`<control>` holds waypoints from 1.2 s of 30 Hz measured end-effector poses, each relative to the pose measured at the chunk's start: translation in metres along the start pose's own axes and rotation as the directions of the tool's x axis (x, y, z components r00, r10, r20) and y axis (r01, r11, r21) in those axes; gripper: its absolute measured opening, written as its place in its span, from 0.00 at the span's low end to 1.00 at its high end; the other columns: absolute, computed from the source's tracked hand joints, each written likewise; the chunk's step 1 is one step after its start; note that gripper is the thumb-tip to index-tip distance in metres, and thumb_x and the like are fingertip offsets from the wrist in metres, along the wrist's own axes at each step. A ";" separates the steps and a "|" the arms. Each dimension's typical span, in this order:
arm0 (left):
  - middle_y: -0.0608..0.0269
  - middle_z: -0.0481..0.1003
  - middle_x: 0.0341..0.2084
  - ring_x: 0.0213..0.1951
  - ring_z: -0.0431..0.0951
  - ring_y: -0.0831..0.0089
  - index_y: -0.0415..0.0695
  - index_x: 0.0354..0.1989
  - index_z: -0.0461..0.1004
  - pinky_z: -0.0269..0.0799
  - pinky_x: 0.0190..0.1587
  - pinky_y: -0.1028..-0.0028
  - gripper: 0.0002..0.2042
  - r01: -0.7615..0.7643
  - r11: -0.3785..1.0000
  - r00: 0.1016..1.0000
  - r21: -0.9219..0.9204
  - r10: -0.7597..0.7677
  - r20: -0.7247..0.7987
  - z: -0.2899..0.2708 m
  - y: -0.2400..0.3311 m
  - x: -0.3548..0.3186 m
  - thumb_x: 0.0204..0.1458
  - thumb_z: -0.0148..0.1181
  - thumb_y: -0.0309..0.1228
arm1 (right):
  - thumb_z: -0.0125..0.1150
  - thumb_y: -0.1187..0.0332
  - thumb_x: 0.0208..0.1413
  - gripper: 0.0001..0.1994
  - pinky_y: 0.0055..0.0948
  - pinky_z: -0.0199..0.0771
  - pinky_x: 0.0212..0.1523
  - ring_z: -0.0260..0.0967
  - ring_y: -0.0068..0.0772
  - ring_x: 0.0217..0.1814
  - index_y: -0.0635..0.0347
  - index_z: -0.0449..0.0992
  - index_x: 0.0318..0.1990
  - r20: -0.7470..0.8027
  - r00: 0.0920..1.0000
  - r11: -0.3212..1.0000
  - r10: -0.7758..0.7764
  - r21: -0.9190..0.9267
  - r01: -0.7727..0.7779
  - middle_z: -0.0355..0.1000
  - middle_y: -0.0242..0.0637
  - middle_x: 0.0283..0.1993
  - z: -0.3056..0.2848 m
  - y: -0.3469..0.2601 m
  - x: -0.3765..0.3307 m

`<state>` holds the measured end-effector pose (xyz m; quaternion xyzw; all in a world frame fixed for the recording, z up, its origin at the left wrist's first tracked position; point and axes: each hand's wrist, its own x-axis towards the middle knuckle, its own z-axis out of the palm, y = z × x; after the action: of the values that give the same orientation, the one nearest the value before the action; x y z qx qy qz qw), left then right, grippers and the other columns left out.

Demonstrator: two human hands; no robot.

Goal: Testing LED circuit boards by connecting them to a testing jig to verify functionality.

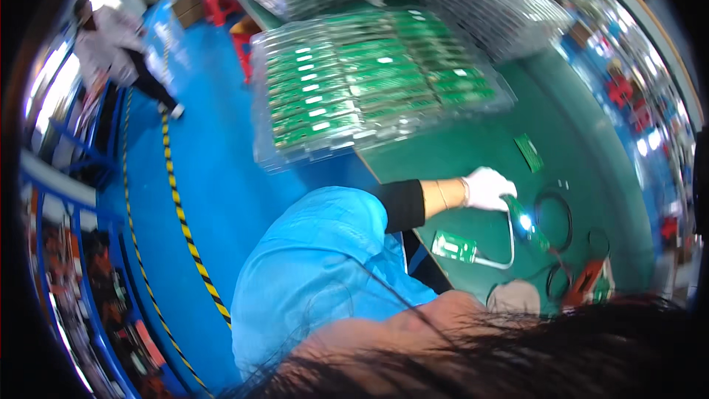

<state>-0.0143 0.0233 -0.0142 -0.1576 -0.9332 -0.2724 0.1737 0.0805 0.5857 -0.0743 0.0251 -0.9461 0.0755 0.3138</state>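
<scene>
While the camera is tipped way over and hair covers the bottom of the view, the main action is easy to spot on the green bench (473, 155): a white-gloved hand (487, 188) is closed around the top end of a long green circuit strip (526, 223), which has a bright light shining near the middle of it. It looks like the person's left hand, though the tilt makes that hard to swear to; the other hand isn't visible anywhere. The strip hangs just over the bench, and a white cable (508, 251) loops from it down to a small green board (453, 246) lying flat on the bench nearby. Further back on the bench sit clear plastic trays (377, 81) packed with rows of similar green boards, and a lone spare strip (529, 152) lies just beyond the hand. That strip looks light and thin but stiff, probably brittle if flexed, so pinching it by the bare edges or end seems safest, away from the components and the cable joint.
</scene>
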 end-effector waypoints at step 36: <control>0.66 0.79 0.33 0.24 0.73 0.71 0.46 0.46 0.77 0.70 0.34 0.76 0.18 0.059 0.996 0.998 -0.062 -0.057 0.032 0.002 -0.006 0.003 0.46 0.64 0.36 | 0.61 0.66 0.53 0.19 0.34 0.72 0.49 0.70 0.43 0.51 0.49 0.73 0.53 -0.026 0.970 0.969 0.244 -0.036 -0.244 0.69 0.38 0.54 -0.023 -0.093 0.039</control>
<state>-0.0201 0.0201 -0.0173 -0.1397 -0.9308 -0.3043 0.1465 0.0716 0.4971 -0.0205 -0.0984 -0.9399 0.0955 0.3129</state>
